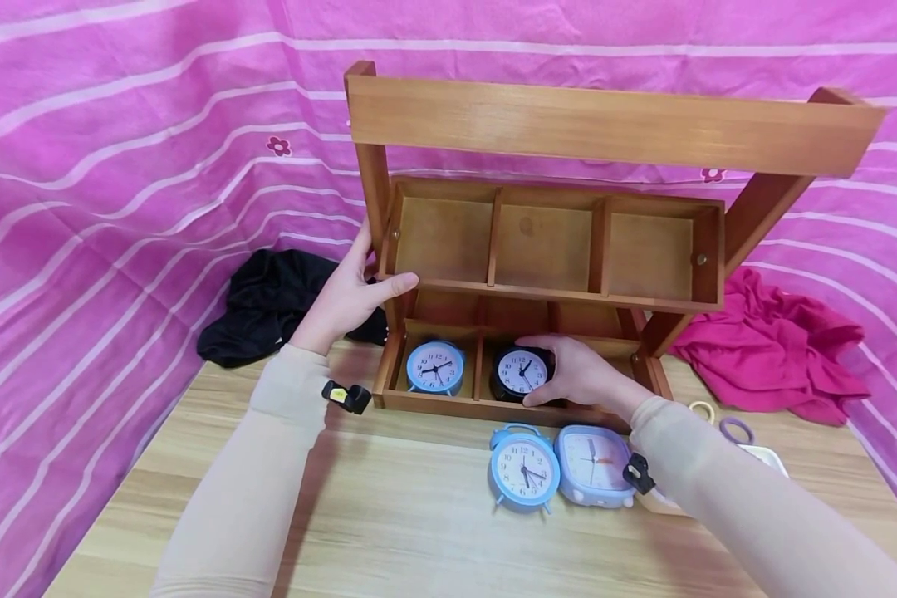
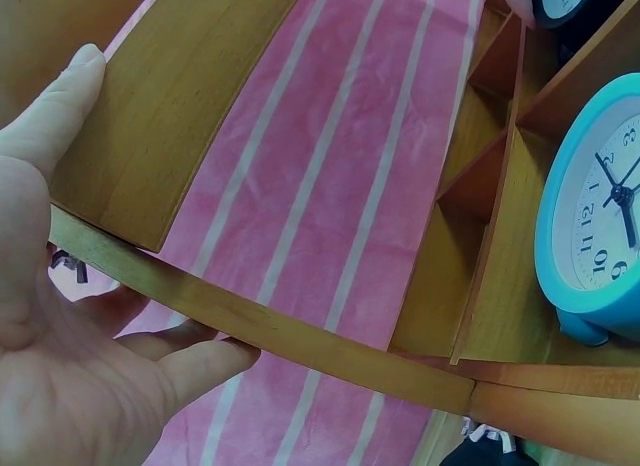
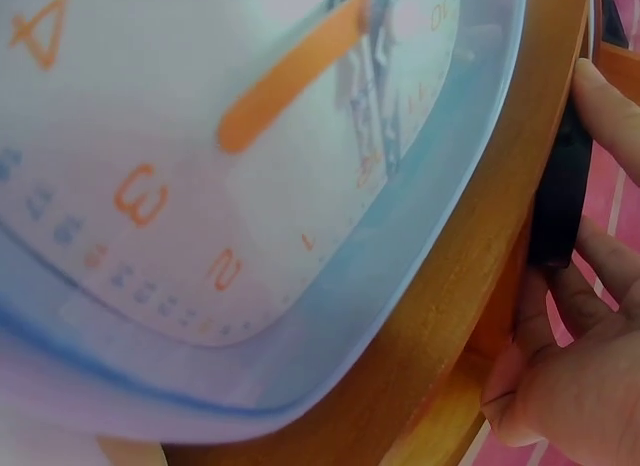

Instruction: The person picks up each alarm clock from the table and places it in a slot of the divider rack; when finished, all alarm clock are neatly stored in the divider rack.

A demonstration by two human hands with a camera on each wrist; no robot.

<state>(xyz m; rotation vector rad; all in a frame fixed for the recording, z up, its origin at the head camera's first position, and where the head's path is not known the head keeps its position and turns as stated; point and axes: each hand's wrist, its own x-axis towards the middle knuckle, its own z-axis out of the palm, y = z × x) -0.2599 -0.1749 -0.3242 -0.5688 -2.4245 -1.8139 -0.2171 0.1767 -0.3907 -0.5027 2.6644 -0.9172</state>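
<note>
A two-tier wooden shelf (image 1: 605, 124) stands against the cloth. My left hand (image 1: 347, 299) grips its left side, thumb over the upper tray's front and fingers behind the side piece. In the lower tier's middle compartment is a round black alarm clock (image 1: 522, 372), which my right hand (image 1: 586, 374) holds by its right side between thumb and fingers. A round blue alarm clock (image 1: 435, 368) stands in the compartment to its left. The right wrist view shows the black clock (image 3: 560, 196) edge-on, fingers (image 3: 610, 116) about its rim.
In front of the shelf lie another blue alarm clock (image 1: 524, 469) and a squarish lavender-blue clock (image 1: 594, 465). A pale item (image 1: 661, 502) is partly hidden by my right arm. Black cloth (image 1: 269, 299) lies left, pink cloth (image 1: 777, 349) right, near two small rings (image 1: 737, 430).
</note>
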